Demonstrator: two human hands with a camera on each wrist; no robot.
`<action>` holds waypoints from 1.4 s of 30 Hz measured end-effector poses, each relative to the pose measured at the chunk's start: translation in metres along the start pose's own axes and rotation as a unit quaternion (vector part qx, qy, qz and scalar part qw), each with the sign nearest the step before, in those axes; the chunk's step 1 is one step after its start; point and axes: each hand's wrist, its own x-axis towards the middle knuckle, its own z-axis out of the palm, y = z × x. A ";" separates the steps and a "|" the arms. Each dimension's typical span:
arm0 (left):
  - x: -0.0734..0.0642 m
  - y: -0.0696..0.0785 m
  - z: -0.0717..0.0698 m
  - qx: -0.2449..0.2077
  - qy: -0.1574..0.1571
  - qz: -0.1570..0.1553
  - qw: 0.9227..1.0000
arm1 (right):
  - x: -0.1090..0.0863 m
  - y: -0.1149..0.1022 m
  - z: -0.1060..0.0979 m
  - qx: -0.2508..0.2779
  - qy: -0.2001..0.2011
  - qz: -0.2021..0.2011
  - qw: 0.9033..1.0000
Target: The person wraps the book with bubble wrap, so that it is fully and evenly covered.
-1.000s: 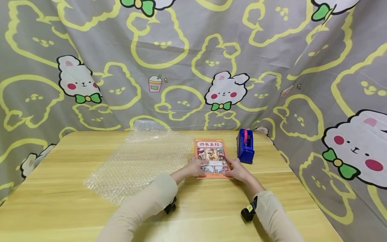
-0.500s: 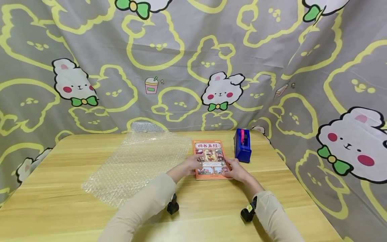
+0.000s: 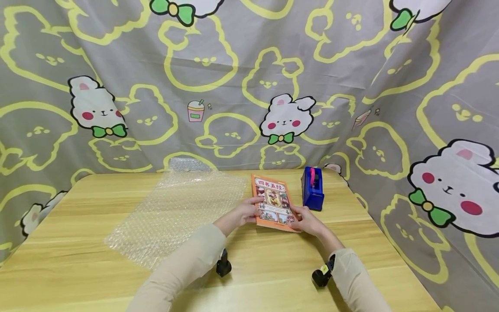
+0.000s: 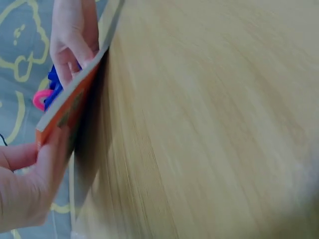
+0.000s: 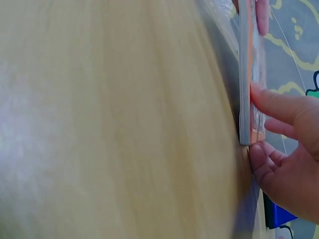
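An orange book [image 3: 274, 203] with comic-like pictures and Chinese characters on its cover is held tilted just above the table, between both hands. At its left edge, my left hand [image 3: 246, 211] grips it; in the left wrist view that hand [image 4: 31, 181] has its thumb and fingers on opposite sides of the book [image 4: 70, 107]. My right hand [image 3: 310, 221] pinches the lower right edge. In the right wrist view, the right hand's [image 5: 294, 149] thumb and fingers meet the book's [image 5: 246, 74] corner. Part of each hand is hidden in the head view.
A sheet of bubble wrap [image 3: 175, 210] lies flat to the left of the book, its far end reaching the curtain [image 3: 218, 56]. A blue tape dispenser [image 3: 313, 190] with a pink roll stands on the right. Both rest on the wooden table [image 3: 273, 277].
The book lay flat on the table with both hands on it. My left hand has shifted its hold on the left edge, and the book has risen and tilted.
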 end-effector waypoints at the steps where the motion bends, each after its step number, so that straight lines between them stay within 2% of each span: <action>1: 0.000 0.001 0.000 -0.004 -0.006 0.008 1.000 | 0.000 0.001 -0.001 0.008 -0.003 -0.005 1.000; 5: -0.003 0.005 -0.002 -0.023 -0.028 0.030 0.999 | -0.001 0.005 -0.006 0.048 -0.029 -0.033 0.998; 9: -0.005 0.010 -0.004 -0.045 -0.042 0.049 0.997 | -0.002 0.007 -0.009 0.127 -0.048 -0.036 0.990; 12: -0.006 0.013 -0.007 -0.057 -0.050 0.058 0.995 | -0.002 0.010 -0.009 0.217 -0.050 -0.014 0.975; 15: -0.009 0.015 -0.012 -0.062 -0.058 0.060 0.995 | -0.001 0.011 -0.008 0.302 -0.047 0.010 0.952; 17: -0.011 0.016 -0.016 -0.064 -0.068 0.062 0.994 | 0.000 0.011 -0.008 0.341 -0.046 0.009 0.939; 20: -0.014 0.018 -0.022 -0.060 -0.082 0.067 0.993 | 0.002 0.007 -0.009 0.368 -0.039 0.008 0.929; 22: -0.016 0.019 -0.026 -0.053 -0.087 0.070 0.992 | 0.003 0.004 -0.010 0.375 -0.039 0.004 0.926; 28: -0.022 0.020 -0.043 -0.012 -0.102 0.079 0.992 | 0.005 -0.010 -0.011 0.382 -0.046 -0.009 0.923; 34: -0.027 0.020 -0.061 -0.003 -0.146 0.085 0.986 | 0.009 -0.022 -0.006 0.386 -0.031 -0.023 0.921; 37: -0.029 0.020 -0.069 -0.001 -0.163 0.081 0.983 | 0.009 -0.027 -0.002 0.369 -0.019 -0.033 0.929; 42: -0.034 0.018 -0.082 0.011 -0.159 0.077 0.984 | 0.011 -0.037 0.003 0.310 -0.012 -0.047 0.950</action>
